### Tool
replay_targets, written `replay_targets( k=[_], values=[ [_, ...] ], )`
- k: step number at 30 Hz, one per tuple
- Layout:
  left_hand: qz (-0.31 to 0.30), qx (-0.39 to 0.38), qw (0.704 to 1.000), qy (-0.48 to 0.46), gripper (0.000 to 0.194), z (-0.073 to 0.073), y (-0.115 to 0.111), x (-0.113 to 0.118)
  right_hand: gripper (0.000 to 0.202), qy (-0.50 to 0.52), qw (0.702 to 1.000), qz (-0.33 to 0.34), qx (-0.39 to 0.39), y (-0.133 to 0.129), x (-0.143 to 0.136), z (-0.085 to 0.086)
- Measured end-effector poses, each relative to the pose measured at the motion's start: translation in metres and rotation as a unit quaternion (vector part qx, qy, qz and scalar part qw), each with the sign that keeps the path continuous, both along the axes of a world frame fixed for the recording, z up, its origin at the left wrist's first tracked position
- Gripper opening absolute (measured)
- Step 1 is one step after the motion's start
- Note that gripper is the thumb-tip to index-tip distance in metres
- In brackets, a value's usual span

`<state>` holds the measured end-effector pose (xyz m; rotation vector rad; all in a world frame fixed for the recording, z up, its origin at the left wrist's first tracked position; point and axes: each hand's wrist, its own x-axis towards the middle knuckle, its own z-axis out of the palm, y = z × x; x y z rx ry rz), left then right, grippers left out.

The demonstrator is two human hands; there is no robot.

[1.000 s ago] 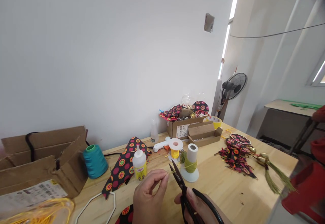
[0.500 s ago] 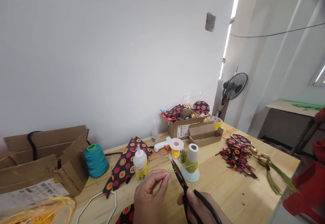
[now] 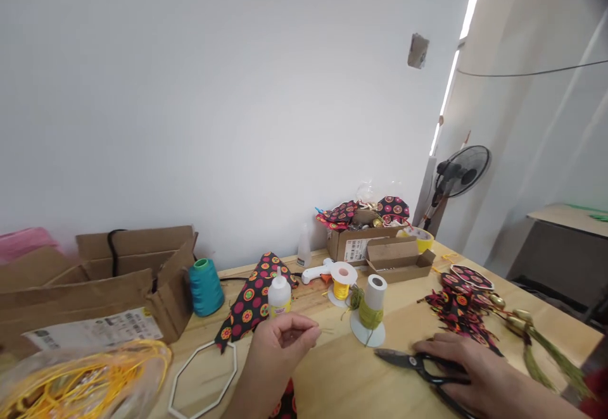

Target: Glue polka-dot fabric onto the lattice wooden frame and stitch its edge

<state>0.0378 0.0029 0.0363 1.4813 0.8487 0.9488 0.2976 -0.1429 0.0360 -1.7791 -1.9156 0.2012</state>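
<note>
My left hand (image 3: 289,346) is in front of the glue bottle (image 3: 279,295), thumb and forefinger pinched on a thin yellowish thread (image 3: 327,330) whose end pokes out to the right. To the right, my right hand (image 3: 458,362) is on the black handles of the scissors (image 3: 403,359), which lie low over the tabletop, blades to the left and closed. Between the hands and further back stand a spool of olive cord (image 3: 370,314) and a spool of yellow cord (image 3: 341,289). Patterned dark fabric (image 3: 254,292) lies behind the bottle; another piece is partly under my left forearm.
At left are an opened cardboard box (image 3: 175,308), a teal thread cone (image 3: 206,287), a bag of yellow cords (image 3: 95,381) and a white octagonal frame (image 3: 173,387). A glue gun (image 3: 316,272) and a filled box (image 3: 339,242) sit at the back; tasselled fabric ornaments (image 3: 458,302) lie right.
My right hand has moved right with the scissors, away from my left hand, and lowered them to the table. The scissors' blades have turned to point left. The view has swung left.
</note>
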Motion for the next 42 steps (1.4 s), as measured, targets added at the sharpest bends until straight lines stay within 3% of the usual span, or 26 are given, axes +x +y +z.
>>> replay_targets(
  k=[1,4,8,11,14,19,23,29,35,42],
  values=[
    [-0.015,-0.014,1.0,0.014,0.01,0.002,0.0,-0.008,0.053,-0.028,0.999,0.004,-0.02,0.001,0.002,0.004],
    [-0.027,-0.049,0.998,0.043,0.009,0.001,0.001,-0.033,0.029,-0.047,0.998,0.05,-0.009,0.014,-0.019,0.012],
    [-0.017,-0.065,0.995,0.067,0.012,-0.007,0.003,-0.058,0.02,0.081,0.979,0.158,0.098,0.052,-0.092,0.008],
    [-0.03,-0.064,0.996,0.062,0.017,-0.011,0.006,-0.068,0.013,0.12,0.977,0.175,0.03,0.086,-0.143,0.005],
    [-0.039,-0.075,0.996,0.031,0.02,-0.017,0.01,-0.077,0.018,0.188,0.96,0.201,-0.057,0.111,-0.167,-0.001],
    [-0.009,-0.123,0.992,-0.028,0.017,-0.028,0.013,-0.084,0.021,0.338,0.917,0.152,-0.145,0.12,-0.171,-0.034],
    [0.009,-0.198,0.977,-0.077,0.019,-0.032,0.006,-0.078,0.026,0.415,0.891,0.108,-0.15,0.113,-0.173,-0.054],
    [0.024,-0.259,0.955,-0.14,0.019,-0.037,-0.001,-0.071,0.018,0.438,0.877,0.126,-0.156,0.112,-0.18,-0.046],
    [0.041,-0.291,0.948,-0.124,0.026,-0.039,-0.001,-0.07,0.016,0.455,0.868,0.132,-0.148,0.113,-0.18,-0.042],
    [0.034,-0.196,0.978,-0.059,0.02,-0.041,0.002,-0.076,0.008,0.386,0.909,0.092,-0.124,0.113,-0.173,-0.041]
  ],
)
